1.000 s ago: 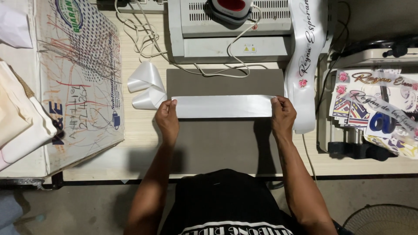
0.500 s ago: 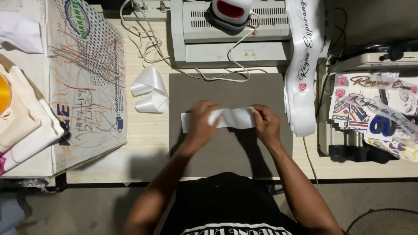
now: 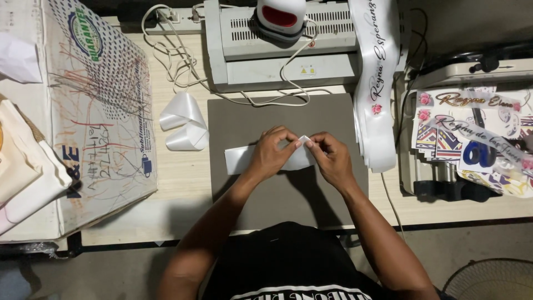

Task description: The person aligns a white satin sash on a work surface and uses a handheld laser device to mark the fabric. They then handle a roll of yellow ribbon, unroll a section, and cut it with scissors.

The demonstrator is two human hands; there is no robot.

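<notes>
A white satin ribbon strip lies folded on a grey mat in the middle of the table. My left hand pinches the ribbon's folded end, its palm over the strip. My right hand meets it fingertip to fingertip and pinches the same end at its upper corner. Only the strip's left part and a bit under my left hand show; the rest is hidden by my hands.
A curled white ribbon piece lies left of the mat. A grey laminator with a small red and white heat press and cables sits behind. A printed white sash hangs at right, printed sashes beyond. A large marked sack lies left.
The ribbon was stretched flat between both hands a second ago. My hands have come together at the mat's middle, folding the strip over to about half its length.
</notes>
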